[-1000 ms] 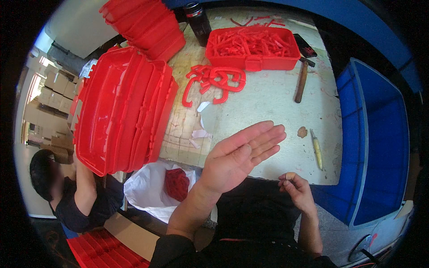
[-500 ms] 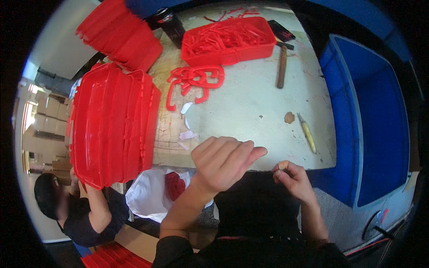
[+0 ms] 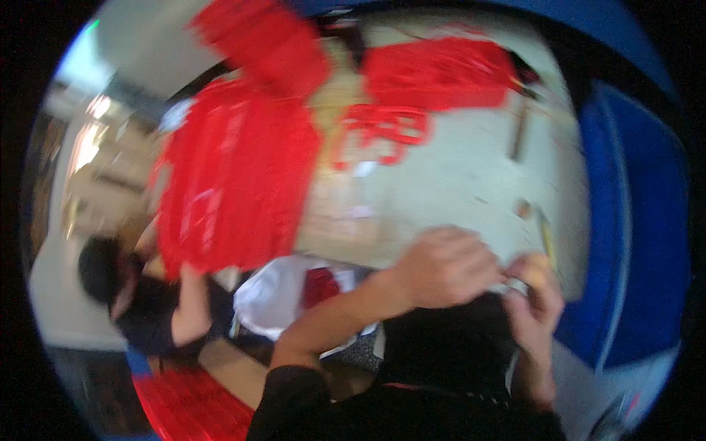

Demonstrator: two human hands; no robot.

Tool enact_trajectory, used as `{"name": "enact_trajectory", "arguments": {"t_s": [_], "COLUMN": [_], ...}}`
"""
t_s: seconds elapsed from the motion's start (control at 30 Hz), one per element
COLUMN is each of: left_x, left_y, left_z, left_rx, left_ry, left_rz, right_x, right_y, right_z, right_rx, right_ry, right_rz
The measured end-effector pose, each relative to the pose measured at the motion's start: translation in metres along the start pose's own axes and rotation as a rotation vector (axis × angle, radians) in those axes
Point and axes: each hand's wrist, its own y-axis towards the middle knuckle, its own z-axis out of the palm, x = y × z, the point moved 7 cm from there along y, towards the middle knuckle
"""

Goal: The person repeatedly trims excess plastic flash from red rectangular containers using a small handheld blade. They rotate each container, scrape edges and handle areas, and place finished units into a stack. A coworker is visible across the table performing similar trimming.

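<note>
Worktable — pale bit between hands

Pretty blurry, but the worktable had a pale top, and a blue wall or panel, couldn't tell which, curved past its far edge. Way off to the table's left was a pale grey wall plus some harsh white light, and grey floor showed near its closest right corner.
</note>
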Motion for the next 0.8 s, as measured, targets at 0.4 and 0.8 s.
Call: {"name": "enact_trajectory", "arguments": {"t_s": [0.4, 0.8], "left_x": [-0.013, -0.094], "left_y": [-0.077, -0.148], "left_z": [0.060, 0.143], "left_rx": [0.098, 0.532], "left_ry": [-0.364, -0.487], "left_rz": [-0.349, -0.298], "right_x": [-0.065, 0.057], "right_y": [-0.013, 0.044], "right_z": [0.010, 0.060], "right_rx": [0.114, 0.266], "right_ry": [0.140, -0.116], "right_rz": [0.211, -0.225]}}
